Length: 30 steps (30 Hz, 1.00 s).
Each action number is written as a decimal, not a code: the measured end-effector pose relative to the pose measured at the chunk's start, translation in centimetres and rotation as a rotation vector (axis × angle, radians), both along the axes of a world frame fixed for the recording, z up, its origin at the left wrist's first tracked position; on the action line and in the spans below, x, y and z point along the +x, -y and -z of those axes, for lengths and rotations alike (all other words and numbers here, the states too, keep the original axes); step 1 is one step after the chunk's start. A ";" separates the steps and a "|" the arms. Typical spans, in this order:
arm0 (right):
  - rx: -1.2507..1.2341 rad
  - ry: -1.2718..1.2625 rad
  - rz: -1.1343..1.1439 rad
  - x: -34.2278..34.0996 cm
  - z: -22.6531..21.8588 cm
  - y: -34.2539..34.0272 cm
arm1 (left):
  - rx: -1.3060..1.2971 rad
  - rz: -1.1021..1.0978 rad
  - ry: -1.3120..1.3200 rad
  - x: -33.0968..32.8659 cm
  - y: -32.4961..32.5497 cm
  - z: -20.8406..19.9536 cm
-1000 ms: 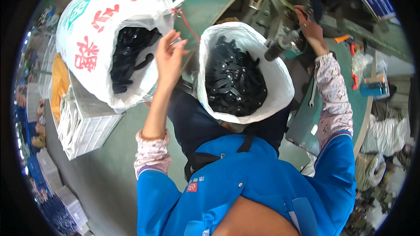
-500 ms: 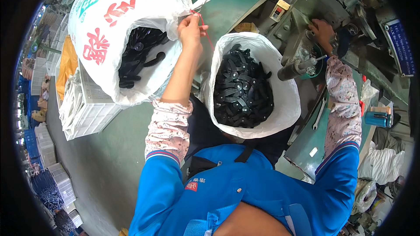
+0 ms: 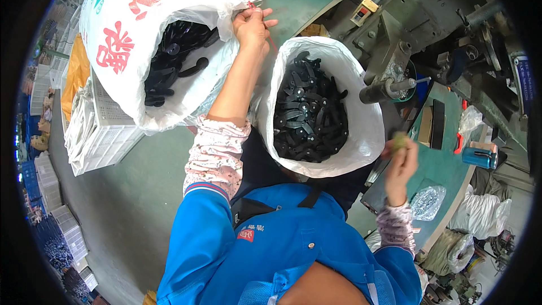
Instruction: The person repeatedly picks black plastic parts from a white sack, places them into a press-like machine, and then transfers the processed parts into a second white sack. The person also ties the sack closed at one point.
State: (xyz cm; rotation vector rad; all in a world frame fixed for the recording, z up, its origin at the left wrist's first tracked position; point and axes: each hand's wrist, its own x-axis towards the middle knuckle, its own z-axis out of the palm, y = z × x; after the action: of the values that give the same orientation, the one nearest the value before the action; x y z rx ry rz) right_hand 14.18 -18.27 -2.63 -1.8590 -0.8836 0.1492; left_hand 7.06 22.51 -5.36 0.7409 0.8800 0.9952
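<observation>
My left hand (image 3: 252, 27) pinches at the gathered, tied corner of a large white woven sack (image 3: 186, 5), where a thin red string (image 3: 272, 43) trails from the fingers. The sack lies tipped with its mouth toward me, and black curved parts (image 3: 169, 59) show inside. Between my knees a second white sack (image 3: 366, 124) stands with its rim rolled open, filled with similar black parts with shiny round spots (image 3: 307, 116). Just right of its rim, my right hand (image 3: 401, 166) is closed on a small yellow-green thing (image 3: 400, 140), blurred by motion.
A metal machine (image 3: 418, 17) with a protruding rod (image 3: 375, 91) stands at the right. On the green bench lie a clear bag of small metal bits (image 3: 427, 202), a blue can (image 3: 480, 157) and a red-handled tool (image 3: 460, 135). A white crate (image 3: 107, 141) supports the large sack.
My right hand has come back from the machine toward me, now holding a small yellow-green thing. My left hand stays at the sack's corner. The view has shifted slightly.
</observation>
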 end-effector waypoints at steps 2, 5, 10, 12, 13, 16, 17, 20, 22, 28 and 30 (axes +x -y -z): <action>-0.031 -0.141 -0.146 -2.9 0.4 -2.4 | 0.047 -0.047 -0.048 -0.4 0.5 0.2; 0.027 -0.376 -0.307 -4.6 -1.6 -9.9 | 0.130 0.097 -0.111 -2.5 -0.2 0.5; 0.218 -0.123 -0.390 -3.8 0.1 -23.0 | 0.161 0.188 -0.163 -4.7 -0.4 0.1; 0.186 0.081 -0.410 -2.4 1.3 -26.6 | 0.153 0.196 -0.145 -4.9 0.1 0.2; 0.150 0.133 -0.413 -1.9 1.6 -28.0 | 0.157 0.199 -0.124 -5.1 0.3 0.4; 0.161 0.099 -0.425 -0.7 2.9 -31.4 | 0.165 0.207 -0.073 -5.5 0.6 0.9; 0.186 0.054 -0.434 -0.9 3.0 -32.0 | 0.164 0.208 -0.070 -5.8 0.7 0.9; 0.224 0.150 -0.434 -1.5 2.7 -32.7 | 0.157 0.205 -0.040 -6.0 0.8 0.9; 0.301 0.172 -0.398 -1.0 4.2 -33.8 | 0.152 0.210 -0.029 -6.0 1.0 0.8; 0.373 0.304 -0.391 -0.2 5.6 -36.7 | 0.129 0.225 -0.006 -6.2 1.2 0.6; 0.367 0.294 -0.384 -0.3 6.0 -37.2 | 0.102 0.227 0.011 -6.3 1.3 0.2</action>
State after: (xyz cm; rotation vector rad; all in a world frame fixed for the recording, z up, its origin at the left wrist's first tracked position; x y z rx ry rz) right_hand 13.85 18.90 -8.59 -1.3756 -1.3705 -0.0520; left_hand 0.80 21.16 -5.57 0.8998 0.7218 0.8458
